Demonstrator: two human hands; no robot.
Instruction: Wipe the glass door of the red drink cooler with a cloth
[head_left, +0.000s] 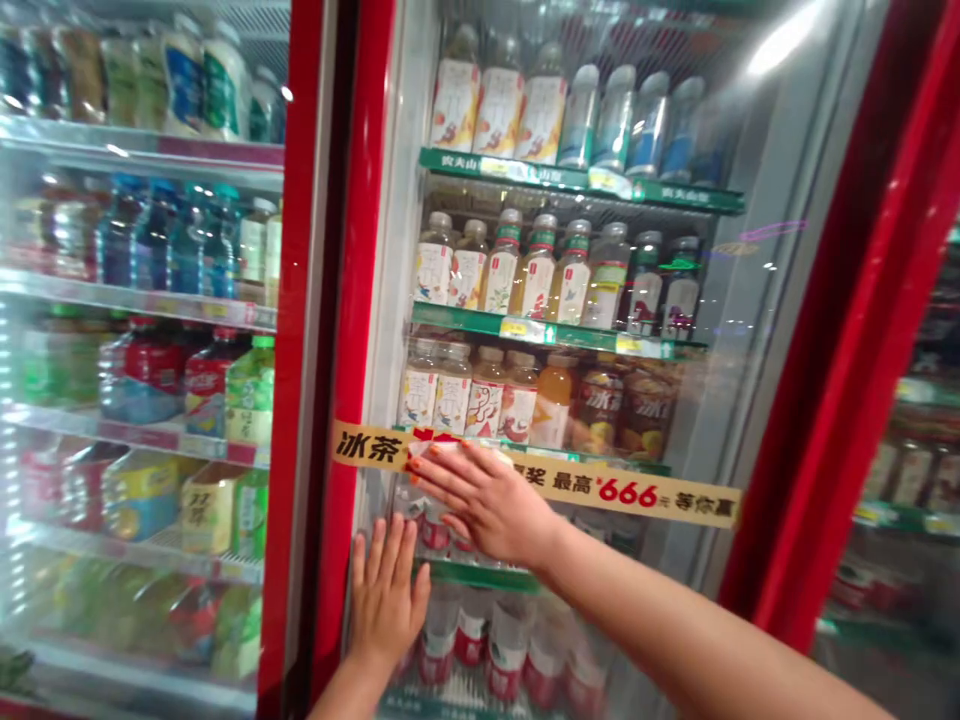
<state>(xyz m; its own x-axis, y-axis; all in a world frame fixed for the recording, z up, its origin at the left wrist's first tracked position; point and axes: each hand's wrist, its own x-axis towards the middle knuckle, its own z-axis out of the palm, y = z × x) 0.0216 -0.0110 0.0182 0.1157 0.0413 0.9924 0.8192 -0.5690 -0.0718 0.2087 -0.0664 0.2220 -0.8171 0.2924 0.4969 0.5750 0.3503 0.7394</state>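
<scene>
My right hand (pixel 480 500) lies flat against the glass door (pixel 735 330) of a red-framed drinks fridge, its fingers stretched out over a white cloth or paper (pixel 465 455) pressed on the yellow banner sticker (pixel 600 488). My left hand (pixel 386 595) rests flat and open on the same glass, lower down near the door's left red frame (pixel 360 300). Behind the glass stand shelves of bottled teas and juices (pixel 525 275).
A second fridge (pixel 150 300) on the left holds rows of coloured bottles. The door's right red frame (pixel 862 330) slants across the view. More stocked shelves (pixel 915 470) show at the far right. Red-labelled bottles (pixel 487 640) fill the lower shelf.
</scene>
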